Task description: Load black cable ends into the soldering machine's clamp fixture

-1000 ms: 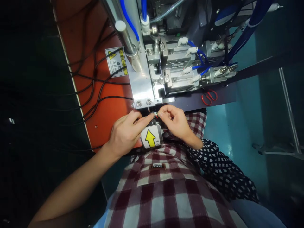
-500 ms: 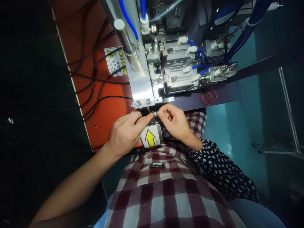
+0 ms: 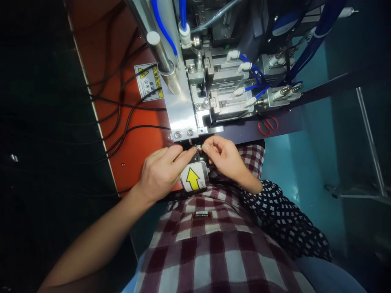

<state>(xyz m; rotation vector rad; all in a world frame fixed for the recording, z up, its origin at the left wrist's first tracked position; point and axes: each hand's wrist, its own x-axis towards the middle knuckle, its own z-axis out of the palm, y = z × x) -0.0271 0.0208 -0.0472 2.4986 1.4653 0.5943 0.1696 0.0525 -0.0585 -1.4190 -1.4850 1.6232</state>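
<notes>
Both hands meet at the front end of a machine's metal plate (image 3: 181, 116). Between their fingertips is a small part with thin coloured strands (image 3: 199, 148), some red and some white, too small to name surely. My left hand (image 3: 163, 169) has its thumb and index finger closed at the part's left side. At its right side my right hand (image 3: 224, 156) pinches with thumb and index finger. Just below the fingers lies a white label with a yellow arrow (image 3: 193, 179). The fingers hide most of the part.
Red-handled scissors (image 3: 268, 126) lie on the dark strip at the right. Pneumatic cylinders (image 3: 229, 87) with blue tubes stand beyond the hands. Black cables (image 3: 125, 103) cross the orange base (image 3: 128, 142) beside a warning label (image 3: 149, 82). A metal post (image 3: 160, 51) rises from the plate.
The view has shifted slightly. Both hands stay in nearly the same place at the small part, with only tiny finger movement.
</notes>
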